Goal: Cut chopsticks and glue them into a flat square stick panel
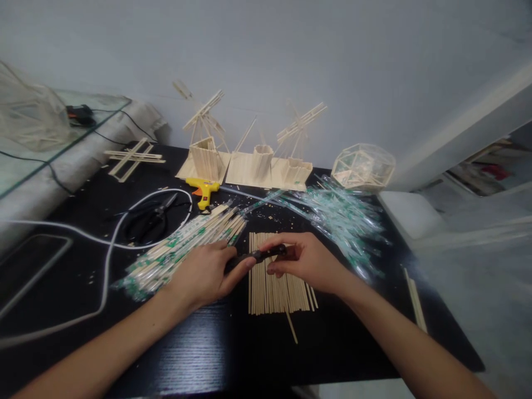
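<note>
My left hand (205, 274) and my right hand (305, 260) meet over a flat row of bare wooden sticks (274, 277) on the black table (233, 354). Both hands grip a small dark tool (260, 255) held crosswise above the sticks; I cannot tell what kind of tool it is. My left fingers close on its left end, my right fingers pinch its right end. A single stick (291, 324) lies loose just in front of the row.
A bundle of wrapped chopsticks (183, 249) lies left of the row, empty clear wrappers (344, 216) right. A yellow glue gun (203, 191), black scissors (152, 219), a white cable (108, 249), stick windmill models (253, 160) and a wireframe ball (363, 166) stand behind.
</note>
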`<state>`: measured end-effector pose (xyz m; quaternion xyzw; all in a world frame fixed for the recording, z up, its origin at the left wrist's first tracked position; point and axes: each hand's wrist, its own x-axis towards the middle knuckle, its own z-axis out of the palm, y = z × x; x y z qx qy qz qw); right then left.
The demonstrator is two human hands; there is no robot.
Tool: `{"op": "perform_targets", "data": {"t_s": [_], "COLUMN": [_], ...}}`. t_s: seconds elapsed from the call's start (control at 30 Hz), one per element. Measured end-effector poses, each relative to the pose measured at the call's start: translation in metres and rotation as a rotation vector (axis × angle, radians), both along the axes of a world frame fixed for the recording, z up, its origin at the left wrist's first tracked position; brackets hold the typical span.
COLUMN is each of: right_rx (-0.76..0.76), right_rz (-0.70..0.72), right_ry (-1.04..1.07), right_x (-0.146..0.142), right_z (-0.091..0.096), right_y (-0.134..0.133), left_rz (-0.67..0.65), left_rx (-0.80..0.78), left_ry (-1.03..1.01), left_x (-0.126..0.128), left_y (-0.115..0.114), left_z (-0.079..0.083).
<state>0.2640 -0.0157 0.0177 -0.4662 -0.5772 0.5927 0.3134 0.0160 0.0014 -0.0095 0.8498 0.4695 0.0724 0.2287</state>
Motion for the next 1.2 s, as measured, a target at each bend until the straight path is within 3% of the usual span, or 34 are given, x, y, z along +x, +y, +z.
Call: {"op": "perform_targets", "data": {"t_s": [0.23, 0.4, 0.53, 0.63, 0.97, 1.1, 1.2], "right_rx": [-0.028, -0.005, -0.027, 0.002, 0.114, 0.160, 0.217], "right_rz": [-0.033, -0.146, -0.269, -0.320, -0.357, -0.445, -0.524], "right_ry": [-0.052, -0.257, -0.476, -0.565, -0.546, -0.522, -0.496], "right_x": [0.007, 0.048, 0.085, 0.096, 0.082, 0.097, 0.122], "right_z": [0.011, 0.019, 0.007, -0.008, -0.027, -0.028, -0.019], "right_y": [-0.003, -0.005, 0.001, 0.008, 0.025, 0.026, 0.031], "left_rz": [0.054, 0.140, 0.154, 0.148, 0.159, 0.148, 0.154], "left_rx": [0.048, 0.033, 0.046, 0.071, 0.052, 0.052, 0.023], "left_ry": [0.106, 0.080, 0.027, 0.036, 0.074, 0.080, 0.079], "left_x": [0.000, -0.008, -0.011, -0.009, -0.008, -0.009, -0.009], "left_y": [0.008, 0.019, 0.022, 0.020, 0.020, 0.020, 0.020], "left_z": [-0.003, -0.005, -0.008, -0.009, -0.007, -0.009, -0.011]}}
